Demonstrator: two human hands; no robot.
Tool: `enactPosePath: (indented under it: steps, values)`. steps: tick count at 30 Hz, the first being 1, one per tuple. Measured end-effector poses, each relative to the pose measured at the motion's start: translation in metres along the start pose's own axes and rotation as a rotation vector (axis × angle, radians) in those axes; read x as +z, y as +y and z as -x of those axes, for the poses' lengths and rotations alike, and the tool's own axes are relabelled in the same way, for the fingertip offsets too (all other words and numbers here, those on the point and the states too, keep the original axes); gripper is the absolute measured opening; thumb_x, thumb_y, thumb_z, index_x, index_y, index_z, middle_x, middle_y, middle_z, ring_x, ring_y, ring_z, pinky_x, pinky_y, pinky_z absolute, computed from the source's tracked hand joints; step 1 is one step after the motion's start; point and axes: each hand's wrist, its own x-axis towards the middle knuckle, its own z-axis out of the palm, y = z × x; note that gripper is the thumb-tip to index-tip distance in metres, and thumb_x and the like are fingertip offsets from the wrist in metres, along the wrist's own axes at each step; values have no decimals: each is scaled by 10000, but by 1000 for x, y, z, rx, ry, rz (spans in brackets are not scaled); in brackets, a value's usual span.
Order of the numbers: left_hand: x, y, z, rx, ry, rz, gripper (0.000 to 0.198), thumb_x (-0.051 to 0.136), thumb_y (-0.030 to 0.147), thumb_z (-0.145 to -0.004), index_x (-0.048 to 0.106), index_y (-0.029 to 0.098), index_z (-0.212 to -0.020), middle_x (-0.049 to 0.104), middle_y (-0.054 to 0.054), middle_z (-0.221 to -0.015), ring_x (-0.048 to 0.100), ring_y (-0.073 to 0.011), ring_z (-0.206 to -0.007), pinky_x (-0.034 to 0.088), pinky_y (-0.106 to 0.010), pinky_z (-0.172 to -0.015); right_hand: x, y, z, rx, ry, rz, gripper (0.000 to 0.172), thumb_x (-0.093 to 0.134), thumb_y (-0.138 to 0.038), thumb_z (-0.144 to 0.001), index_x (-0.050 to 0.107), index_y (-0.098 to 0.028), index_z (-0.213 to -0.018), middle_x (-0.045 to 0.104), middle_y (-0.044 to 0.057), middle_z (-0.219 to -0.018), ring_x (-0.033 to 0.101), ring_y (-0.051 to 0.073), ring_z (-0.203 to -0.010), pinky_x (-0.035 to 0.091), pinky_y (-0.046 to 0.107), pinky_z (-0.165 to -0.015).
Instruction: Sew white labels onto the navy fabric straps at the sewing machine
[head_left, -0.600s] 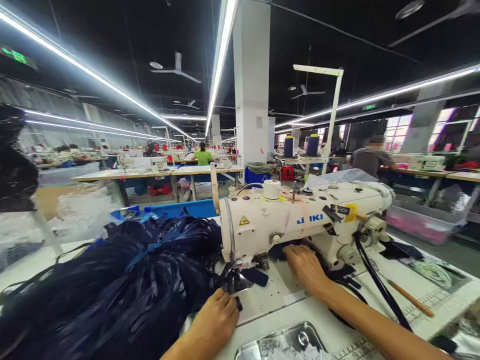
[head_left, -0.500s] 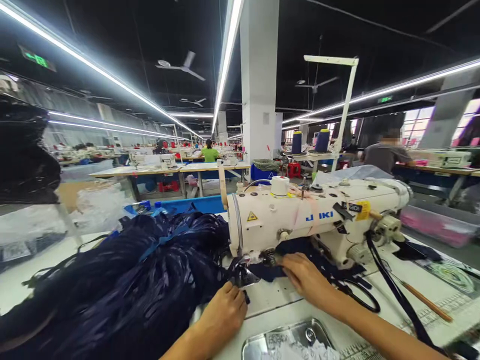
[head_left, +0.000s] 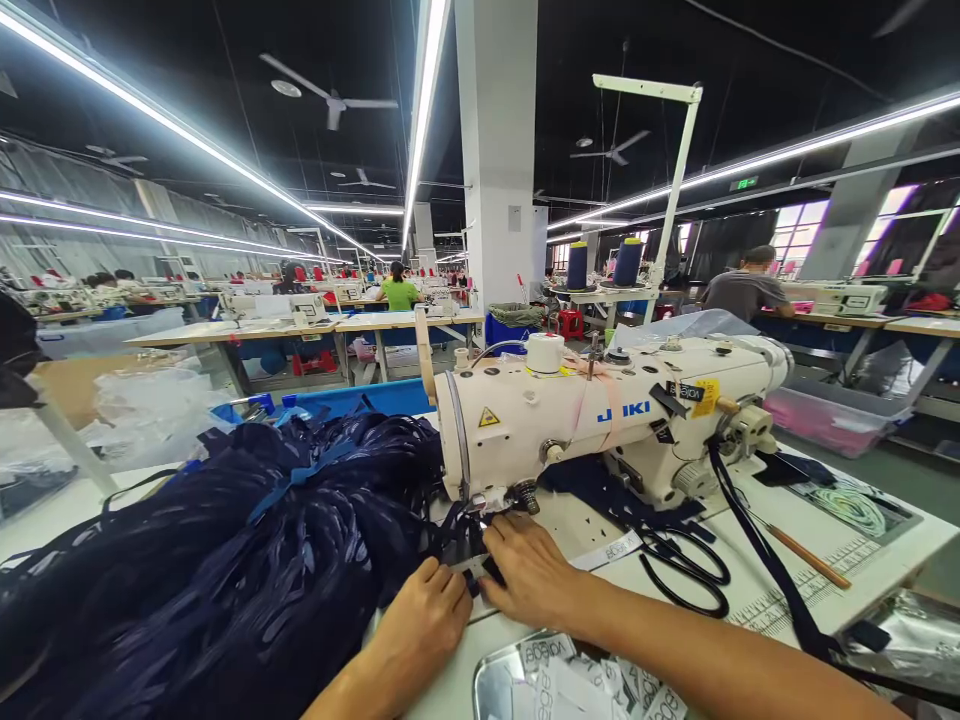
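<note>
A white sewing machine stands in front of me, its needle area partly hidden by my fingers. My left hand is closed, its fingertips pinching a dark navy fabric strip in front of the presser foot. My right hand reaches in under the machine head. Its bent fingers close on the dark fabric close to the needle, and the fingertips are partly hidden. A large bundle of navy strips, tied with a blue band, lies beside my left hand.
A metal tray with white printed labels sits nearest me. Black-handled scissors, a white label strip and a wooden-handled tool lie to the right. Thread cones stand behind the machine. Other people work farther back.
My right hand has moved left and closer to my left hand at the needle. The scissors and white label strip now show more fully. The view has shifted slightly right.
</note>
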Motion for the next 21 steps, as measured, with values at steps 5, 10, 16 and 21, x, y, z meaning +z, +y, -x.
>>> enactPosePath:
  steps: [5, 10, 16, 21]
  values:
    - [-1, 1, 0, -13, 10, 19, 227, 418, -18, -764, 504, 146, -634, 530, -12, -615, 452, -157, -536, 292, -294, -557, 3, -4, 0, -74, -43, 115, 150, 461, -128, -770, 573, -128, -871, 564, 115, -930, 501, 241, -927, 352, 383, -862]
    - [0, 0, 0, -20, 48, 33, 251, 390, -26, -786, 506, 143, -642, 531, -17, -617, 450, -155, -528, 299, -289, -547, -5, 2, -3, -55, -118, 77, 159, 456, -104, -764, 589, -118, -850, 571, 114, -909, 515, 233, -877, 377, 354, -799]
    - [-2, 0, -2, -44, 122, 70, 282, 335, -41, -802, 513, 136, -673, 539, -25, -651, 446, -140, -530, 330, -273, -554, -8, 8, -6, 39, -147, -205, 137, 449, -116, -787, 580, -133, -754, 570, 71, -854, 527, 177, -807, 374, 264, -721]
    - [-2, 1, -7, -49, 148, 57, 320, 283, -30, -818, 524, 130, -682, 536, -32, -646, 443, -140, -529, 356, -275, -560, -1, 6, -8, 80, -121, -268, 122, 462, -103, -771, 568, -138, -720, 571, 44, -817, 538, 150, -778, 363, 230, -678]
